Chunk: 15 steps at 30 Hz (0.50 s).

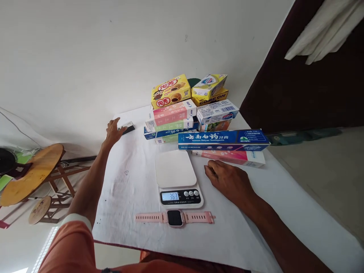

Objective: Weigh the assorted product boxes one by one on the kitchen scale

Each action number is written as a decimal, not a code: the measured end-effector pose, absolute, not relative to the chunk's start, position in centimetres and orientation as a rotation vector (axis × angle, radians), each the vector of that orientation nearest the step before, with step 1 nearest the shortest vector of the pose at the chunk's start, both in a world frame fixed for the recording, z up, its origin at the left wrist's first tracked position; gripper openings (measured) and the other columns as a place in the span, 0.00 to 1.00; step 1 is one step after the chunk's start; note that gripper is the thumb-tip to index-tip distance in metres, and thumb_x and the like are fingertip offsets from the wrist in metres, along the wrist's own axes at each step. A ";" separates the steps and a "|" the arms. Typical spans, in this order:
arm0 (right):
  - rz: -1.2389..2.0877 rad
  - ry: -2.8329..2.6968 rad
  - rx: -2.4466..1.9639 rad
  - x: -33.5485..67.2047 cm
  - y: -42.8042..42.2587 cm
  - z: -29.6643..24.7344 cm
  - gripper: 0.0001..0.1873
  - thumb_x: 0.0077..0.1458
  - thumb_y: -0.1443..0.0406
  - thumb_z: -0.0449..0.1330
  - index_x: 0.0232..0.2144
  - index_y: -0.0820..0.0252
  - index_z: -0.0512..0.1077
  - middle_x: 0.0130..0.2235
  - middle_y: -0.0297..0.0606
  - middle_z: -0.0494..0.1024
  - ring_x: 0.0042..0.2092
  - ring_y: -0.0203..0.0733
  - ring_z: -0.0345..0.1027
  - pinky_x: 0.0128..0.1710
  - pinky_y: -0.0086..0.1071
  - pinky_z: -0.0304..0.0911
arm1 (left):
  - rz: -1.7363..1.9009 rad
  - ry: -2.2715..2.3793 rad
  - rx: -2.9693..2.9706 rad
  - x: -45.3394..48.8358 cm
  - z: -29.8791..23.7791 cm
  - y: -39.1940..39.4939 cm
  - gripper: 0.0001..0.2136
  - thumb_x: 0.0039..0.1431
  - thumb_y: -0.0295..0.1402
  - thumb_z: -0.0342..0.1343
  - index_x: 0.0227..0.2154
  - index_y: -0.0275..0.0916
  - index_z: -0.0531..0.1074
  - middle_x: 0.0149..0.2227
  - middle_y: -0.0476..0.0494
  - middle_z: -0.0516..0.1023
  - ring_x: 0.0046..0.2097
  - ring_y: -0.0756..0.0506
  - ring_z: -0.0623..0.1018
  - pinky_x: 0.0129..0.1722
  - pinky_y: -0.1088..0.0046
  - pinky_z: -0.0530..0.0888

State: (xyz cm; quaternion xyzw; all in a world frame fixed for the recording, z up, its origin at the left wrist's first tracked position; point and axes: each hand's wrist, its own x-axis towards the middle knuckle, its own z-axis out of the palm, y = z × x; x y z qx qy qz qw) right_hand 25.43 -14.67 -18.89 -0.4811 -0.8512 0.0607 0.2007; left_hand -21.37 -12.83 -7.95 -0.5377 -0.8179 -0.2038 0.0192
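My left hand point(113, 132) reaches to the table's far left with its fingers apart. Its thumb is at a small black-and-white object point(127, 127), and I cannot tell whether they touch. My right hand point(227, 180) rests in a loose fist on the white cloth, right of the scale, with nothing visible in it. The white kitchen scale point(175, 168) has a bare platform and lit digits. In front of it lies a smartwatch point(175, 218) with a pink strap, laid out flat. A blue toothpaste box point(223, 140) lies on a pink-and-white box point(247, 158) just beyond my right hand.
Stacked boxes stand at the table's back: a yellow puff box point(170, 91), a pink box point(173, 113), a yellow soap box point(209, 86) and a white-and-blue box point(217, 111). A wall rises behind. A round wooden table point(36, 170) and stool point(40, 209) stand left.
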 end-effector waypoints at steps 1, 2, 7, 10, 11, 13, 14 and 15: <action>0.181 -2.391 -1.374 25.4 -14.7 -18.7 0.19 0.69 0.61 0.50 0.27 0.58 0.71 0.28 0.39 0.79 0.27 0.39 0.69 0.27 0.32 0.47 | -0.746 -2.433 -1.768 -19.8 -7.5 -12.7 0.30 0.67 0.46 0.59 0.68 0.42 0.64 0.66 0.30 0.70 0.69 0.31 0.68 0.67 0.48 0.65; 0.195 -2.402 -1.400 25.3 -14.8 -18.5 0.19 0.69 0.61 0.50 0.27 0.58 0.71 0.28 0.40 0.79 0.27 0.40 0.69 0.27 0.32 0.47 | -0.837 -2.319 -1.880 -18.2 -7.0 -12.4 0.29 0.68 0.49 0.57 0.67 0.43 0.65 0.64 0.31 0.72 0.67 0.32 0.70 0.66 0.50 0.66; 0.258 -2.446 -1.478 24.9 -15.0 -17.4 0.17 0.69 0.63 0.50 0.29 0.58 0.73 0.32 0.41 0.82 0.32 0.41 0.73 0.30 0.34 0.48 | -0.817 -1.978 -2.262 -10.5 -5.1 -10.5 0.31 0.67 0.58 0.56 0.65 0.44 0.67 0.61 0.34 0.74 0.63 0.32 0.72 0.62 0.50 0.69; 0.277 -2.478 -1.502 24.8 -15.1 -16.7 0.17 0.69 0.64 0.49 0.31 0.59 0.74 0.35 0.42 0.83 0.34 0.42 0.74 0.31 0.35 0.49 | -0.639 -1.989 -2.293 -8.2 -4.8 -9.2 0.34 0.61 0.59 0.62 0.60 0.41 0.69 0.57 0.34 0.75 0.61 0.31 0.73 0.60 0.50 0.70; 0.287 -2.491 -1.500 24.8 -15.2 -16.5 0.18 0.70 0.64 0.49 0.32 0.59 0.75 0.36 0.43 0.84 0.34 0.43 0.75 0.31 0.35 0.49 | -0.627 -2.002 -2.286 -7.8 -4.8 -9.0 0.33 0.60 0.59 0.64 0.59 0.40 0.70 0.56 0.34 0.75 0.60 0.31 0.73 0.59 0.51 0.71; 0.308 -2.516 -1.486 24.9 -15.3 -16.1 0.19 0.71 0.65 0.47 0.34 0.60 0.76 0.38 0.43 0.85 0.36 0.43 0.76 0.32 0.36 0.50 | -0.688 -2.028 -2.261 -7.3 -4.7 -8.9 0.31 0.59 0.55 0.65 0.56 0.39 0.69 0.55 0.35 0.75 0.58 0.33 0.74 0.57 0.54 0.71; 0.316 -2.527 -1.479 24.9 -15.3 -15.8 0.19 0.71 0.65 0.47 0.35 0.60 0.76 0.39 0.43 0.85 0.38 0.43 0.77 0.32 0.36 0.51 | -0.743 -2.039 -2.243 -7.2 -4.7 -9.2 0.29 0.60 0.53 0.66 0.55 0.39 0.68 0.55 0.36 0.75 0.57 0.34 0.74 0.57 0.56 0.72; 0.319 -2.533 -1.477 24.9 -15.4 -15.6 0.19 0.71 0.65 0.47 0.36 0.60 0.77 0.40 0.43 0.85 0.39 0.44 0.77 0.32 0.36 0.51 | -0.803 -2.048 -2.219 -7.2 -4.6 -9.7 0.27 0.60 0.50 0.66 0.55 0.40 0.68 0.55 0.37 0.75 0.56 0.35 0.74 0.57 0.57 0.72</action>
